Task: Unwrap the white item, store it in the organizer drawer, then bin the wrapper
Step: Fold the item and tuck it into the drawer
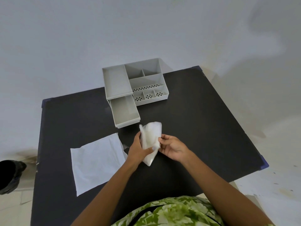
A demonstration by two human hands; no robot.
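Both hands hold the white item upright over the black desk.

The left hand wraps the item's lower left edge, its grip closed around the cloth; the right hand pinches the right edge between thumb and fingertips. The white item, a soft folded cloth, stands up between the two grips, its top rising past them. Left of the grips the flat white wrapper lies on the desk. Beyond them, the grey organizer stands with its drawer pulled open.
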